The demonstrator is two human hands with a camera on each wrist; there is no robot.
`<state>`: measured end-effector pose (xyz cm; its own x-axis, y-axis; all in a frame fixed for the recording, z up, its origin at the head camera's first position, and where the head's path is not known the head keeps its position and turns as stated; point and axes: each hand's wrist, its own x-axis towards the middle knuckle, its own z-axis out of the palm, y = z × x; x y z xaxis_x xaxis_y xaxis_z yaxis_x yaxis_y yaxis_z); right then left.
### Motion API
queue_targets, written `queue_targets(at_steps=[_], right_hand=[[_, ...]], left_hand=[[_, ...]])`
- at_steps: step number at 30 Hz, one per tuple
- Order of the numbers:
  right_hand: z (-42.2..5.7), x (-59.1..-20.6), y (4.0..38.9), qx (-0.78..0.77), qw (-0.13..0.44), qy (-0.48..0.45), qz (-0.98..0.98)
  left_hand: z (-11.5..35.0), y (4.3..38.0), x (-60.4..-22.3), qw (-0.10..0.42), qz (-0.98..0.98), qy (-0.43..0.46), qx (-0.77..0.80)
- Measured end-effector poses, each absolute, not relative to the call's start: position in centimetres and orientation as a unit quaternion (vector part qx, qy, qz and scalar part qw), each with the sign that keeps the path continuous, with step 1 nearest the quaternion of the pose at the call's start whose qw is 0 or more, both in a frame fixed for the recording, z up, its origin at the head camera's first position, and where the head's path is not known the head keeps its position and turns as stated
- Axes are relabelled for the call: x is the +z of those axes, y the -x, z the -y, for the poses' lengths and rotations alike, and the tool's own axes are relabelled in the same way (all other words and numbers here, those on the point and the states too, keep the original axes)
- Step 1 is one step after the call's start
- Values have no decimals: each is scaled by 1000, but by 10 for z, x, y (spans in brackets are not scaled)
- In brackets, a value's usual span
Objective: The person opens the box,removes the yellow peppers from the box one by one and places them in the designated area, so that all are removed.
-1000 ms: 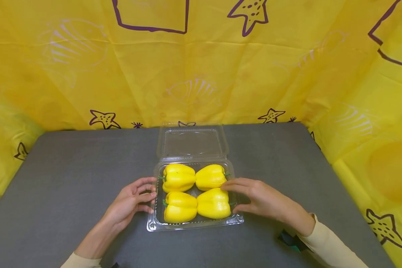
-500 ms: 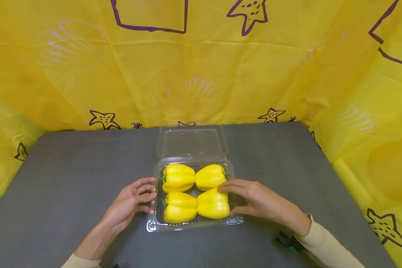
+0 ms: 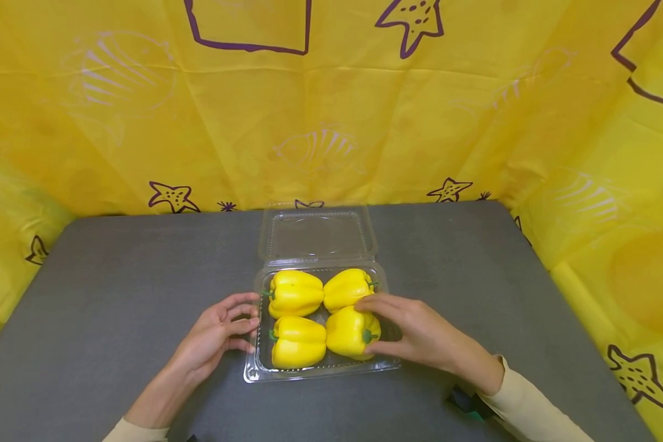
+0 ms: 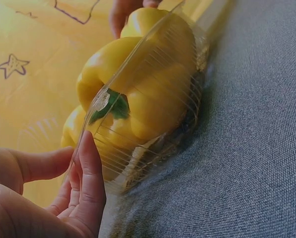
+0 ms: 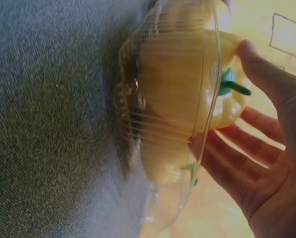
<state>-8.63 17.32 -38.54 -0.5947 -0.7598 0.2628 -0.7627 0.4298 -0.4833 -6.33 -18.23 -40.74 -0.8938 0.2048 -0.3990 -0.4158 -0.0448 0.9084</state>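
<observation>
A clear plastic clamshell container [image 3: 254, 376] stands on the table with yellow bell peppers lying in it. My left hand [image 3: 212, 337] pinches its left rim between thumb and fingers, as the left wrist view shows. With thumb and fingers my right hand [image 3: 422, 334] grips the front right bell pepper [image 3: 342, 331], which is tilted so its green stem [image 5: 232, 87] faces up and outward, above the rim in the right wrist view. The front left pepper [image 3: 298, 344], back left pepper [image 3: 295, 293] and back right pepper [image 3: 345, 290] rest around it.
The container's hinged lid [image 3: 317, 236] lies folded back flat behind the base. Grey cloth covers the table [image 3: 143, 276], and a yellow patterned curtain [image 3: 331, 104] hangs along its back and sides.
My right hand has moved slightly left and gripped the front right pepper. That pepper has tipped, bringing its stem into view. The left hand has stayed at the rim.
</observation>
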Motion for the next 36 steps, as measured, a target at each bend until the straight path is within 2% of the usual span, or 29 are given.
queue_targets(at_steps=[15, 24, 36], right_hand=[[-165, -383, 71, 285, -33, -363, 886], [-168, -383, 74, 261, 8, -412, 873], [-168, -383, 73, 248, -9, -415, 875]], left_hand=[[183, 64, -408, 213, -655, 79, 721], [182, 64, -406, 213, -653, 79, 723], [182, 64, -408, 213, -648, 68, 728]])
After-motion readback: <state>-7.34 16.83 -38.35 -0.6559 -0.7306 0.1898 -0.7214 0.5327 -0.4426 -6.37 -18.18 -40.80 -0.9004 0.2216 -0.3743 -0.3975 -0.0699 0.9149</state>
